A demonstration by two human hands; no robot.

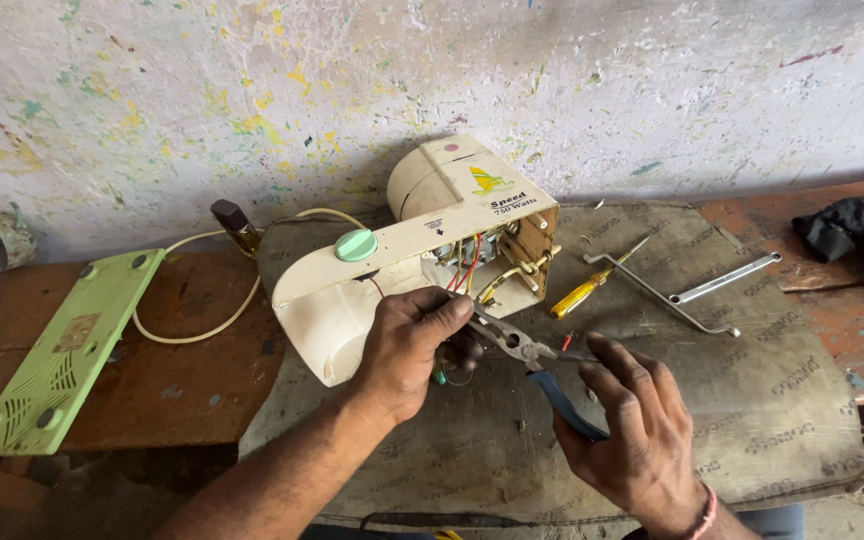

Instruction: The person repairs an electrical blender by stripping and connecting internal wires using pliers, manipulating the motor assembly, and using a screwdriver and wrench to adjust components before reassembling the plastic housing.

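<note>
Cream plastic appliance base (422, 250) lies tipped on its side on the grey mat (752, 400) over the bench (182, 390), open underside facing me, with red wires (469, 262) and brass fittings showing inside. My left hand (407, 350) has its grip closed, pinching a thin wire end just below that opening. My right hand (637, 430) has its grip wrapped around the blue handles of the pliers (522, 348), whose nose points at the pinched wire and sits just beside my left fingertips. I can't tell if the pliers actually bite the wire yet, my thumb hides that bit

To do this part well I'd say: hold the wire taut with the left so it doesn't flop, squeeze gently and steadily with the right, and mind the other red leads nearby so they don't get nicked. The heavy housing looks stable on the mat, so no extra bracing needed

Yellow screwdriver (584, 290) and metal spanner (687, 290) lie near on the right, green base cover (62, 355) well off to the left
</note>
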